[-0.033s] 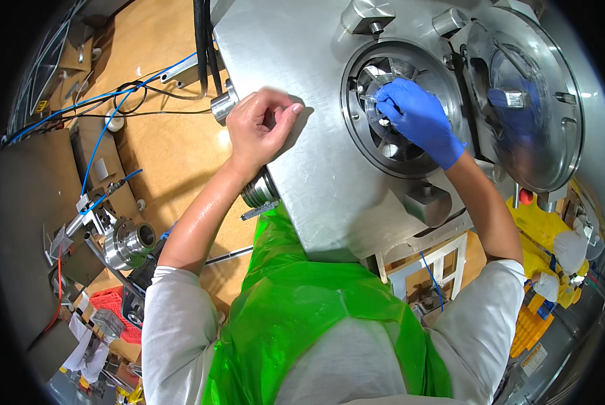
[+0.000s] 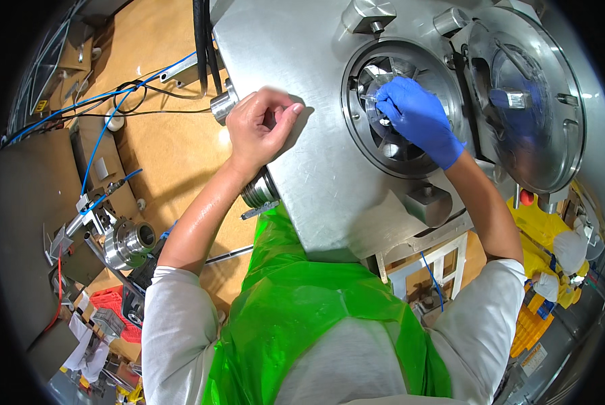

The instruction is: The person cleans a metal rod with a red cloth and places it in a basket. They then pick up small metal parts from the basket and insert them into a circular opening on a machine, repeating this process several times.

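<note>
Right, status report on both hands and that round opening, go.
Left hand bare, braced on steel housing. Right hand, blue glove, inside round opening, pinching a small clear piece. Hinged door swung open, nothing in the way.

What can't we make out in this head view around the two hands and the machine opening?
- Head view: whatever the right hand pinches inside the round opening; the blue glove covers it.
- Head view: the left hand fingertips are curled under, so what they press on the steel housing is hidden.
- Head view: the machine's base is blocked by the green apron.
- Head view: the open round door bends at the fisheye rim; glare washes out its inner face.
</note>
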The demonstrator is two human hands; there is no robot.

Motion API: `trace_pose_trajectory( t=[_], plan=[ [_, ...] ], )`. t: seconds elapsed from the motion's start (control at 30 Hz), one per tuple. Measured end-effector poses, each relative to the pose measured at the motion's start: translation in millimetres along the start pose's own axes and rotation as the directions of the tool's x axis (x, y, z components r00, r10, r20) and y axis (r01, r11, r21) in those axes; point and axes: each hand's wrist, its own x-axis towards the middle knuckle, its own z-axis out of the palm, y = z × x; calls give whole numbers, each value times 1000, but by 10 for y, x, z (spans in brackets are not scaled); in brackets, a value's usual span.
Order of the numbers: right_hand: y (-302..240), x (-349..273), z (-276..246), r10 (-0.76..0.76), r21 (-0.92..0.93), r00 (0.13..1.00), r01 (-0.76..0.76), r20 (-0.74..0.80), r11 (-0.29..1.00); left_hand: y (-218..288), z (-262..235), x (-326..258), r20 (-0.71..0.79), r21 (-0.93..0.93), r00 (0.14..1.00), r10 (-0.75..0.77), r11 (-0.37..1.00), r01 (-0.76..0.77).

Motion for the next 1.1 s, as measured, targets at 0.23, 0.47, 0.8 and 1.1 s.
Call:
trace_pose_trajectory(
  t=[0.23,0.47,0.8,1.1],
  plan=[
    [-21,-25,129,-60,-151,998,58,-7,987,39,16,-6,-1,-22,998,-62,998,62],
    [-2,33,-115,43,49,999,-43,5,998,-21,-3,7,16,-9,1000,2,1000,-1],
    [93,51,-88,-168,-99,983,175,71,980,-35,15,-28,-3,-47,998,-58,997,57],
    [235,-28,83,-67,237,998,64,7,970,4,29,-23,-13,-42,997,-79,996,79]
  ],
)
